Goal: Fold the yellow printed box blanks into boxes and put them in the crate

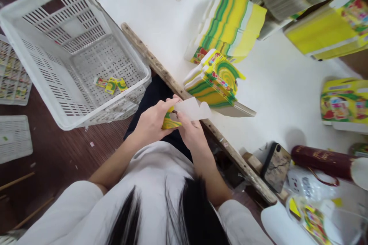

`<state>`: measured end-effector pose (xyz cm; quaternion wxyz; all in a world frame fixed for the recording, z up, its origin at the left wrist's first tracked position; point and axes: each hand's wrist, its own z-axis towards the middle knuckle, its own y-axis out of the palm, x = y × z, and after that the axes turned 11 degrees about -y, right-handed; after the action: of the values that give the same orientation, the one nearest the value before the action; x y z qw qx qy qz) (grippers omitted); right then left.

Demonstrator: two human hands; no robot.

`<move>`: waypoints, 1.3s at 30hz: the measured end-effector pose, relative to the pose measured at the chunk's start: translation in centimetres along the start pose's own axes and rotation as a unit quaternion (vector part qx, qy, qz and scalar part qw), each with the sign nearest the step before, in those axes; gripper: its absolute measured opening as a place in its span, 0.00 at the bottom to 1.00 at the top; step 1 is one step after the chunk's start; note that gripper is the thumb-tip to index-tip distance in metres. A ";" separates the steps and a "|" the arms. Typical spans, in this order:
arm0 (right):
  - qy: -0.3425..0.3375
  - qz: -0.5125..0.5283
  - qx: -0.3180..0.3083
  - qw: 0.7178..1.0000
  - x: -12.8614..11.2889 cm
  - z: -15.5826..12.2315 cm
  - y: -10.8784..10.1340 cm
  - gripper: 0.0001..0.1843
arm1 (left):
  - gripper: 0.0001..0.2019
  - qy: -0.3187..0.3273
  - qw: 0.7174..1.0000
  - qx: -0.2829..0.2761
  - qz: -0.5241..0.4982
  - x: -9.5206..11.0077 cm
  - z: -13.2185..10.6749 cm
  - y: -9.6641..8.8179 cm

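Seemingly both hands, left hand [152, 122] and right hand [192, 134], pinch the carton blank [184, 113].

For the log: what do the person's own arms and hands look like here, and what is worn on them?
Both hands are bare: the left hand and the right hand wear no gloves, and no rings or wristbands show. The forearms are uncovered; short white sleeves end near the elbows. The fingers look unadorned; nails are too small to judge.
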<state>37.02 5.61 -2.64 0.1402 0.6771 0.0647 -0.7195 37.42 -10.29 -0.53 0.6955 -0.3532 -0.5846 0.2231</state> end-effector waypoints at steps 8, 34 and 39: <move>-0.009 0.056 -0.039 0.998 0.7 0.1 -0.3 0.49 | 0.30 -0.022 0.999 -0.038 -0.018 -0.7 0.1 0.4; -0.133 -0.259 -0.065 0.955 -1.1 0.4 -3.3 0.11 | 0.24 -0.043 0.997 0.023 0.067 -0.9 0.5 -0.3; -0.188 -0.288 -0.028 0.939 -2.7 0.7 -2.8 0.23 | 0.25 -0.109 0.989 0.070 0.078 -2.5 0.2 -2.2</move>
<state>35.67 8.36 -0.19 -0.0444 0.4780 0.2492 -0.8411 36.51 -13.45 -0.49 0.6310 -0.3215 -0.6108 0.3540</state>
